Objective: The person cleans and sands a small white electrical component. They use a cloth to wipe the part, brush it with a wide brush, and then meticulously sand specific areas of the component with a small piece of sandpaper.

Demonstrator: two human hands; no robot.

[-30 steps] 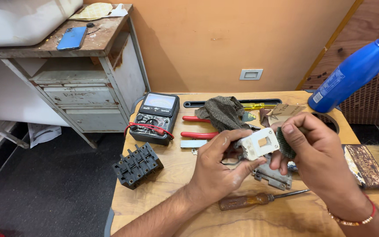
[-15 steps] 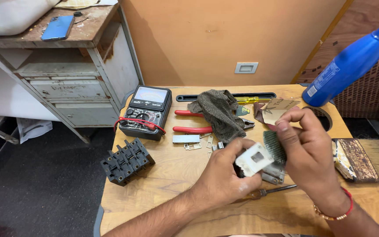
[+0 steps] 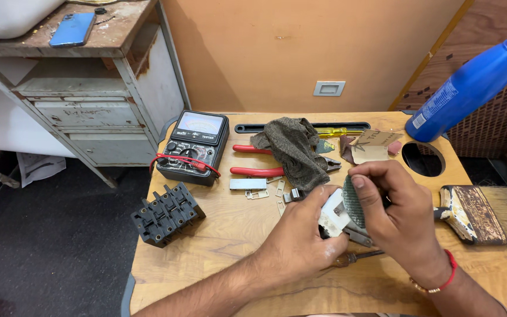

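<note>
Left hand keeps its grip closed on the small white plastic part, now lowered from a second ago to just above the bench. Right hand has shifted from holding the part's edge to pinching a green abrasive pad flat against its face, so rubbing looks underway. Multimeter, red pliers, grey rag, black terminal block unchanged.

Single head view, looking down, close over table.
</note>
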